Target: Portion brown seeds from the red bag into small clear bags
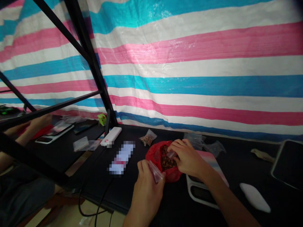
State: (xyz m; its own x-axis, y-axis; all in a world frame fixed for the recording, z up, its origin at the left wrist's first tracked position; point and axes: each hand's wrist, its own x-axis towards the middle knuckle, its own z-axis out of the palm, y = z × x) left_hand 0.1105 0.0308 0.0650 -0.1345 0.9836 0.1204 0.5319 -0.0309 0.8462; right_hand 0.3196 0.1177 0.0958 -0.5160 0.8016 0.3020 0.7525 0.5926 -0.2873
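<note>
A red plastic bag [153, 154] lies open on the black table [236, 164], full of brown dried bits [165, 160]. My left hand [146, 186] is closed on a small clear plastic bag [155, 171], held beside the red bag's near edge. My right hand [187, 157] reaches into the red bag's mouth, its fingers pinched on a small clear scoop-like piece among the brown bits. Behind the red bag lies a small clear packet [148, 138] filled with the same brown bits.
A white scale [201, 190] sits under my right forearm. Empty clear bags [208, 143] lie behind. A white power bank [111, 136], a white oval object [255, 197] and a dark tray [287, 164] rest on the table. Another person's arm [21, 130] works at left behind a black frame [92, 60].
</note>
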